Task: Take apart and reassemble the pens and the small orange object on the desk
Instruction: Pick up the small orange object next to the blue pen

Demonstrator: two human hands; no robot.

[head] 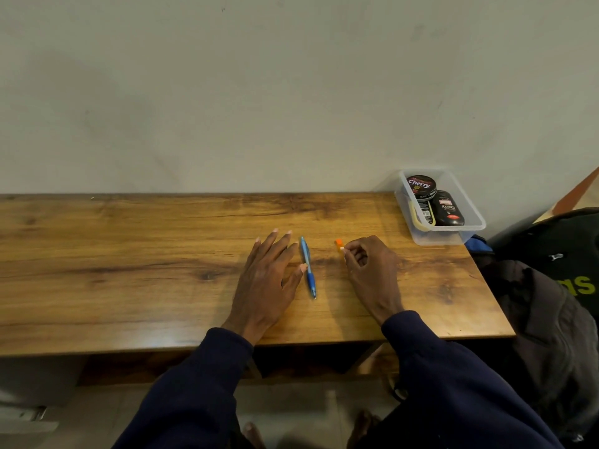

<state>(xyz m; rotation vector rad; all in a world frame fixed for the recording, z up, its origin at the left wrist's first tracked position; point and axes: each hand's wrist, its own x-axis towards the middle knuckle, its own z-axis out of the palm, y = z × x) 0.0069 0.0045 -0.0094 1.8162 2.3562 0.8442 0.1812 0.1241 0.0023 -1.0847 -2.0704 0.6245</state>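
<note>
A blue pen (307, 266) lies on the wooden desk (129, 254), its tip pointing toward me. My left hand (266, 280) rests flat on the desk just left of the pen, fingers straight, with the thumb tip touching the barrel. A small orange object (339, 244) sits on the desk to the right of the pen. My right hand (369, 270) has its fingers curled, and the fingertips touch or pinch the near side of the orange object. Only one pen is visible.
A clear plastic tray (476, 226) at the desk's back right corner holds shoe polish tins (421, 187) and a black bottle. A dark bag (557, 286) leans against the desk's right edge. A plain wall stands behind the desk.
</note>
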